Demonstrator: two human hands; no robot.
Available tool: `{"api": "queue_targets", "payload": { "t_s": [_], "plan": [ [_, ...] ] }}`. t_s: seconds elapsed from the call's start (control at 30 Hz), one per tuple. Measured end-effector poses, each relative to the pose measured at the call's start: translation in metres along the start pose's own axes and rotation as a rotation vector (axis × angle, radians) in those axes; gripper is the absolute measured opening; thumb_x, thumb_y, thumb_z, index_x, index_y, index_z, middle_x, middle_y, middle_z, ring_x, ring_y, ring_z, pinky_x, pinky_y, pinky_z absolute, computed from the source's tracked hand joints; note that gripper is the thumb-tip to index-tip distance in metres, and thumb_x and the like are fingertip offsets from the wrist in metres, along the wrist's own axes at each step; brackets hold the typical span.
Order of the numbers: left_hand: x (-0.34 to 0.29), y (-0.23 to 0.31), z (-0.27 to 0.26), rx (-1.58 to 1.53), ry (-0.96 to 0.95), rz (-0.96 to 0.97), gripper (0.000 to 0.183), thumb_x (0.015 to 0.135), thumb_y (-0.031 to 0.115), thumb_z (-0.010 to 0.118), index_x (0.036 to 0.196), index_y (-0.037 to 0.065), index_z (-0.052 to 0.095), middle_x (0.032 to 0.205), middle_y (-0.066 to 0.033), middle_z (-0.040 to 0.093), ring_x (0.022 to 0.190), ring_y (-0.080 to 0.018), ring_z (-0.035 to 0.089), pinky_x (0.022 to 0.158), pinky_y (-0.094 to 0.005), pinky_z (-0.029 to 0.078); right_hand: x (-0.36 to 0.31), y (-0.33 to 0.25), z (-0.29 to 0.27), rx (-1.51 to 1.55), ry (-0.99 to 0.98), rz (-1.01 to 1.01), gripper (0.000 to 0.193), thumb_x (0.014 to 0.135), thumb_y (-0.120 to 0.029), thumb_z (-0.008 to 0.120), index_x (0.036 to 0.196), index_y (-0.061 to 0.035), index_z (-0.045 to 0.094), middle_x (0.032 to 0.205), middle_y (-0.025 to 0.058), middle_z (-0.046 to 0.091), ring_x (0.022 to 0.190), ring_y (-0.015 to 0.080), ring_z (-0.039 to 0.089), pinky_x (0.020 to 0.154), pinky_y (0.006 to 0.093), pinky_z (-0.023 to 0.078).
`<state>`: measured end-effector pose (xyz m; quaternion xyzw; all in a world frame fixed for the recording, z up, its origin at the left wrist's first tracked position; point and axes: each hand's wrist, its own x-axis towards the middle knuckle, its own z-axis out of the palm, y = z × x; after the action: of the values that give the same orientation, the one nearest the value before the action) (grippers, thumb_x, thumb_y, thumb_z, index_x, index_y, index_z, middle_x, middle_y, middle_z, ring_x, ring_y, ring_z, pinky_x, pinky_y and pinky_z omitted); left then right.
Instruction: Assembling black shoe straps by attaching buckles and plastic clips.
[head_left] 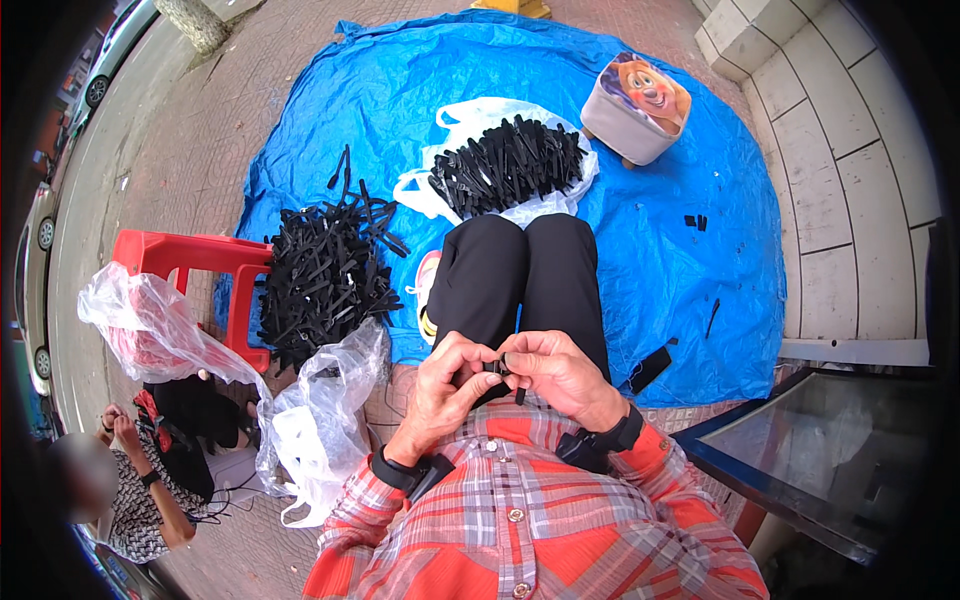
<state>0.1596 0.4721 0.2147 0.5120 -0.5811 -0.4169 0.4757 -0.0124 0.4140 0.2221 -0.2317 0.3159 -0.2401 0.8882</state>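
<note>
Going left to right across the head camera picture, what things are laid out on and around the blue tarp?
Red plastic stool → loose pile of black strips → white bag of black strips → cartoon-print stool → small black pieces on the blue tarp.

Bright, even daylight outdoors, shadows soft.
Sharp in the middle; fisheye bends the edges, corners go black, glass (pixel 800 450) reflects dully.

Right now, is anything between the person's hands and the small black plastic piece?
No. Left hand and right hand both already pinch the small black plastic piece over the lap; nothing visible sits between them.
</note>
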Motion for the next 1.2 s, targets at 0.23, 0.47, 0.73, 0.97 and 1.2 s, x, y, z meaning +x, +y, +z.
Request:
{"api": "queue_targets", "payload": {
  "t_s": [0.23,0.47,0.73,0.97,1.2],
  "plan": [
    [0.001,0.002,0.002,0.052,0.004,0.044,0.022,0.075,0.005,0.069,0.095,0.002,0.06,0.076,-0.0032,0.048,0.054,-0.0086,0.042,0.049,-0.023,0.035,0.002,-0.001,-0.003,-0.001,0.038,-0.03,0.018,0.075,-0.002,0.065,0.09,-0.0025,0.054,0.077,0.0035,0.059,0.065,0.0077,0.054,0.056,0.0184,0.041],
    [0.002,0.006,-0.001,0.035,-0.063,0.05,0.022,0.073,0.005,0.069,0.093,0.003,0.062,0.077,-0.004,0.049,0.06,-0.013,0.048,0.054,-0.0243,0.039,-0.001,-0.008,-0.001,-0.181,-0.027,0.003,0.022,0.078,-0.006,0.065,0.096,-0.0014,0.052,0.083,0.0051,0.06,0.068,0.0081,0.056,0.059,0.019,0.044],
    [0.006,0.006,-0.008,0.114,-0.107,0.232,0.029,0.071,0.009,0.072,0.096,0.003,0.06,0.08,-0.0031,0.053,0.068,-0.0133,0.051,0.058,-0.0252,0.041,0.001,-0.007,-0.007,-0.403,-0.156,0.056,0.017,0.086,-0.016,0.061,0.089,-0.0003,0.059,0.073,0.0001,0.057,0.062,0.0045,0.05,0.053,0.0189,0.039],
    [-0.006,-0.008,0.002,-0.353,-0.126,-0.47,0.03,0.077,0.01,0.069,0.103,0.001,0.055,0.063,0.0063,0.051,0.053,0.0003,0.039,0.047,-0.0174,0.03,0.008,0.012,-0.009,-0.874,0.162,-0.251,0.023,0.082,-0.021,0.065,0.074,-0.0013,0.055,0.062,0.001,0.057,0.054,0.0049,0.05,0.046,0.022,0.039],
    [0.003,-0.007,-0.001,-0.347,-0.063,-0.495,0.012,0.082,0.0,0.059,0.094,-0.002,0.058,0.086,-0.0064,0.064,0.076,-0.0078,0.058,0.068,-0.0217,0.047,0.008,-0.003,-0.015,-0.558,0.041,-0.058,0.02,0.082,-0.016,0.064,0.075,0.0006,0.057,0.062,0.0046,0.058,0.057,0.0072,0.053,0.05,0.024,0.042]
  ]
}}
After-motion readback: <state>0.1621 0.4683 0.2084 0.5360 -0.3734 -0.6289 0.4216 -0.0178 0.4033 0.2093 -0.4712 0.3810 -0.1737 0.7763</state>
